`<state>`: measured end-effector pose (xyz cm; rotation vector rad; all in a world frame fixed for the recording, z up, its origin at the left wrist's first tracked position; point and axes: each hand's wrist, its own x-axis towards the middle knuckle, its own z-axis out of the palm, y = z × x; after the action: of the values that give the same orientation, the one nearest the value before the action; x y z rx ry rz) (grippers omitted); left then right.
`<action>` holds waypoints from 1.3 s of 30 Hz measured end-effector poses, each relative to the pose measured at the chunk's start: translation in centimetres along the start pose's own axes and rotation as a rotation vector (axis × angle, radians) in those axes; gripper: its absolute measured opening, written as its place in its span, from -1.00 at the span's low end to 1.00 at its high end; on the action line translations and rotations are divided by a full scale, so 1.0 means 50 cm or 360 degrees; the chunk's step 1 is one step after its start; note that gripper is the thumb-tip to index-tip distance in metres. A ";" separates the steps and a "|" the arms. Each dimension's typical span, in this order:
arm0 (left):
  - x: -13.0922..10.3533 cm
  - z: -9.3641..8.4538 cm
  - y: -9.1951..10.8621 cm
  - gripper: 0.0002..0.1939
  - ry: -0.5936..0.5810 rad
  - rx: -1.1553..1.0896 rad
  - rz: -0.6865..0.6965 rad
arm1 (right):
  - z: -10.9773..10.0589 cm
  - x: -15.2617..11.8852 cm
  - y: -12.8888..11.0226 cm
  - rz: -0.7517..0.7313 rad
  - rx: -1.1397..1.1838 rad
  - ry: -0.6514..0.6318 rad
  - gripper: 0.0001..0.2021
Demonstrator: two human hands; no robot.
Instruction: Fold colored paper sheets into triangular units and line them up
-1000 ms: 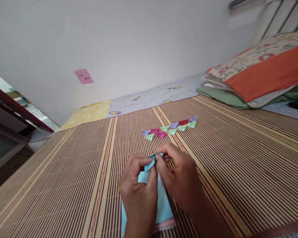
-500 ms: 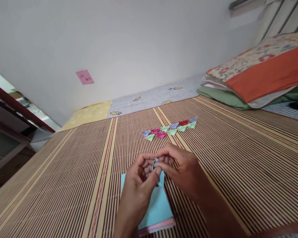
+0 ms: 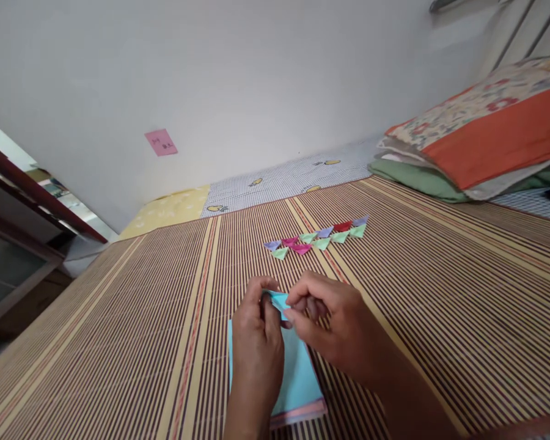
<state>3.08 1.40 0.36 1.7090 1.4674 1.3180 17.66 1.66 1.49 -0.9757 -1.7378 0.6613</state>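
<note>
A small folded piece of light-blue paper point(image 3: 279, 300) is held up between my two hands. My left hand point(image 3: 259, 336) is closed around its left end, the fingers partly hiding it. At its right end, the thumb and forefinger of my right hand point(image 3: 332, 311) pinch the edge. Beneath my hands lies a stack of coloured paper sheets point(image 3: 302, 379), light blue on top with pink and purple edges showing at the near side. Beyond them, several folded paper triangles point(image 3: 301, 248) in green, purple, pink and red stand in two slanting rows.
A striped bamboo mat point(image 3: 165, 305) covers the bed. Folded bedding with an orange and floral cover point(image 3: 481, 140) is piled at the right. A pink note point(image 3: 161, 142) sticks to the white wall point(image 3: 266, 79). A yellow cloth point(image 3: 169, 212) borders the wall.
The folded blue paper has turned from upright to more sideways, showing more of its face. My left hand has rolled over, its thumb now tucked by the paper. The view has shifted slightly.
</note>
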 end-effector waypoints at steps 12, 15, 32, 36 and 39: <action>-0.004 -0.003 0.005 -0.80 -0.0177 -0.0205 -0.0108 | 0.006 0.003 0.026 -0.0168 -0.0236 -0.0057 -0.84; -0.003 -0.009 0.011 -0.74 -0.0150 -0.0097 -0.0051 | 0.002 0.002 0.021 -0.0199 -0.0251 -0.0125 -0.82; -0.009 -0.033 0.036 -0.79 -0.0357 -0.0001 -0.0117 | -0.008 0.004 0.015 -0.0159 -0.0137 -0.0070 -0.84; -0.009 -0.030 0.040 -0.80 -0.0283 0.0206 0.0030 | -0.004 0.006 0.015 -0.0212 -0.0230 -0.0043 -0.84; -0.008 -0.029 0.040 -0.79 -0.0249 0.0263 0.0071 | -0.004 0.008 0.014 -0.0259 -0.0242 0.0000 -0.82</action>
<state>2.65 0.18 2.48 1.9133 1.4902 1.0832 17.99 2.36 1.22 -0.9246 -1.8659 0.4299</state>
